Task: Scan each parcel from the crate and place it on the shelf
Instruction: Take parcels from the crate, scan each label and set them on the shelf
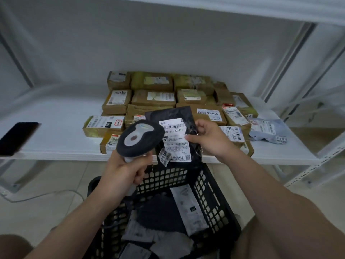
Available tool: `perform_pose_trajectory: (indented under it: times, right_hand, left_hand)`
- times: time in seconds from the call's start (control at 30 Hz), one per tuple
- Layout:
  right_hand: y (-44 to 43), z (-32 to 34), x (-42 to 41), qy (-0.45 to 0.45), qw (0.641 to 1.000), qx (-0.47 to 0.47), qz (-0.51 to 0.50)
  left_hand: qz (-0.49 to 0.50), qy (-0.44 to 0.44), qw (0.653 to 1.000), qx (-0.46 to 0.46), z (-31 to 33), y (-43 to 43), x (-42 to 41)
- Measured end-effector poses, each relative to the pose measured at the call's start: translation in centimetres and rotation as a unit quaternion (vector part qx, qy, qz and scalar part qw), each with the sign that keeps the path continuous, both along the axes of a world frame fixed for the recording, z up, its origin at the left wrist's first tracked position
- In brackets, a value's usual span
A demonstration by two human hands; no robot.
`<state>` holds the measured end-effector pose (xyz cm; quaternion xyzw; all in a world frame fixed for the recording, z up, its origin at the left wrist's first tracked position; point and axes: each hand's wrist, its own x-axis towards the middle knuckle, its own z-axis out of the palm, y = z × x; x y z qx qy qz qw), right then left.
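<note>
Parcel point(175, 133), soft film, judged light: right hand point(209, 140) pinches its 3 o'clock edge; left hand point(124, 170) grips scanner point(140, 137) handle, fingers curled.

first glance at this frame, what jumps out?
Dead centre, the left hand grips a barcode scanner held up to the label of a black parcel pinched by the right hand. Behind them, taped cardboard boxes crowd the white shelf; below, a black crate holds more bagged parcels.
</note>
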<state>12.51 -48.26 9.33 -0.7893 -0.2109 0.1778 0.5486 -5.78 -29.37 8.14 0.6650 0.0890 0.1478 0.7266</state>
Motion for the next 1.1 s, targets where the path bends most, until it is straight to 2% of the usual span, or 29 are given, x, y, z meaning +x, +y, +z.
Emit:
perform_pose_trajectory:
  times: [0.3, 0.57, 0.8, 1.1]
  right_hand:
    - [1.4, 0.1, 0.9, -0.005, 1.000, 0.021, -0.023]
    - [1.5, -0.8, 0.2, 0.023, 0.998, 0.046, -0.049]
    - [1.0, -0.7, -0.1, 0.068, 0.989, 0.099, -0.081]
    - [1.0, -0.6, -0.6, 0.079, 0.987, 0.104, -0.093]
  left_hand:
    - [0.011, 0.013, 1.000, 0.003, -1.0, -0.2, 0.5]
    - [0.010, 0.035, 0.998, -0.047, -1.0, -1.6, 0.8]
    - [-0.039, 0.059, 0.997, -0.021, -1.2, -2.4, 0.6]
    - [-0.050, 0.063, 0.997, 0.001, -1.5, -2.6, 0.3]
